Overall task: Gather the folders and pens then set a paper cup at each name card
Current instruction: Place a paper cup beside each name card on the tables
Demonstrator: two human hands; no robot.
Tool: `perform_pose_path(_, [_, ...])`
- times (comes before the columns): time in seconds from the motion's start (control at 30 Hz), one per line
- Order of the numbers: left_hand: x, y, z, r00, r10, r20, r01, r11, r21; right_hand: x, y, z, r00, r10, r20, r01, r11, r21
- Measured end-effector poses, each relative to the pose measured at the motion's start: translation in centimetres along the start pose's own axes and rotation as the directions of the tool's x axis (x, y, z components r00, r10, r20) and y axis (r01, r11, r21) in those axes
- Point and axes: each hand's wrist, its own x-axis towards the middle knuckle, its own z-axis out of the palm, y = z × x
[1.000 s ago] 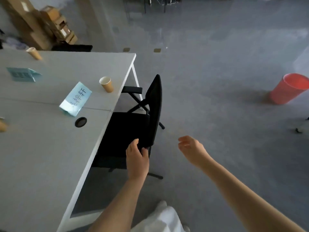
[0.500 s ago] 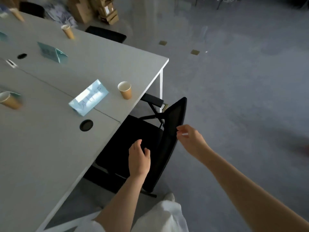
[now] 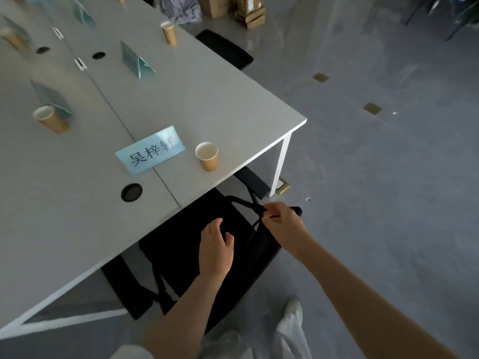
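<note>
At lower centre, the right hand (image 3: 282,226) pinches the black chair's (image 3: 181,244) backrest top; the left hand (image 3: 215,250) hovers with relaxed, slightly spread fingers.

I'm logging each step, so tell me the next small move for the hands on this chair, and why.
Probably push the chair further under the table. The right hand grips the top of its backrest and the left hand rests on it, while the seat is only partly under the edge. The nearest name card already has a cup beside it.
</note>
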Motion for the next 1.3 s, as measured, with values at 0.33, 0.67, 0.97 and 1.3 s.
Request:
perform_pose_path(0.33, [2.0,5.1,2.9,0.973,-0.195,-0.120,0.185,0.979,-0.086,9.2,-2.1,-5.4,0.956,-0.120,0.266,0.174,0.967,-0.188])
perform_pose_path(0.67, [13.1,0.4,0.9,0.939,-0.260,-0.225,0.271,0.962,0.021,19.8,-6.8,0.8,0.917,-0.182,0.354,0.264,0.944,-0.198])
perform_pose_path(0.97, [22.3,-5.6,0.2,0.916,-0.345,-0.207,0.377,0.914,0.147,27.3,-8.4,8.3,0.896,-0.218,0.387,0.329,0.912,-0.247])
perform_pose_path(1.3, [26.4,-7.7,2.1,0.930,-0.325,-0.172,0.367,0.852,0.374,32.2,-10.7,12.3,0.922,-0.341,0.182,0.369,0.917,-0.151])
